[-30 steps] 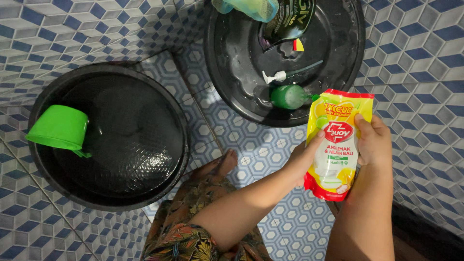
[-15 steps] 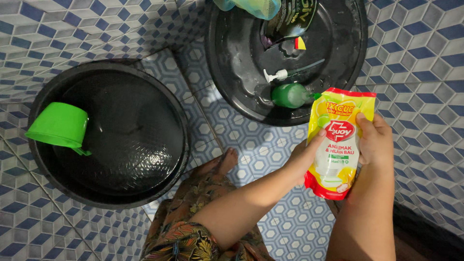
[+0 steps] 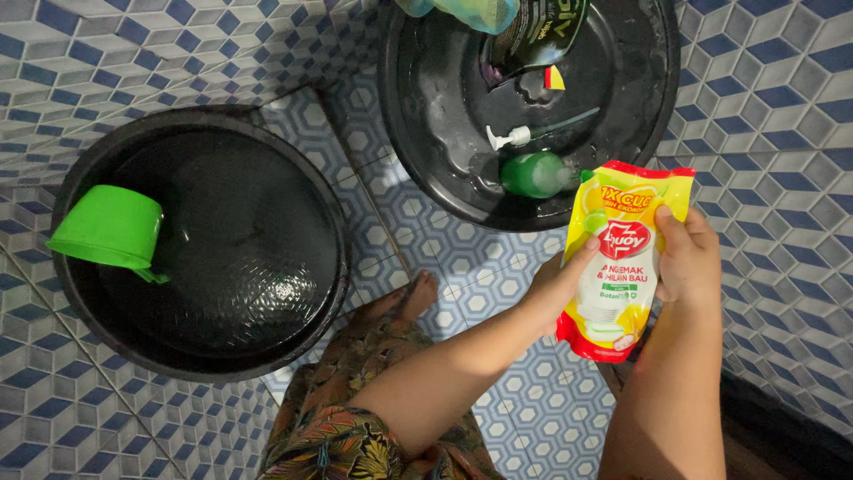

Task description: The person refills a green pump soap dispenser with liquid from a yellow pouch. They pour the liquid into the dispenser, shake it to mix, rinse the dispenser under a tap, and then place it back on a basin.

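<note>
In the head view, a yellow and red refill pouch [image 3: 622,258] is held upright at the right of the frame, above the tiled floor [image 3: 498,258]. The left hand [image 3: 560,289] is clamped on the pouch's left edge, with the thumb laid across its front. The right hand [image 3: 686,258] is closed on the pouch's right edge, its thumb pressed near the top. The pouch is gripped between both hands, and its upper corner is seen just beside the rim of a black basin [image 3: 622,107] at the top of the frame.

Inside that basin a green bottle [image 3: 536,174] is seen lying on its side, with a white pump head [image 3: 508,137] near it and a dark pouch [image 3: 533,40] further up. A pale green and blue item at the top edge is cut off and cannot be told.

At the left of the frame a second black basin [image 3: 222,258] filled with water is seen, and a green dipper [image 3: 107,229] is tilted against its left rim. A bare foot [image 3: 410,298] and patterned clothing [image 3: 355,418] are seen at the bottom centre.
</note>
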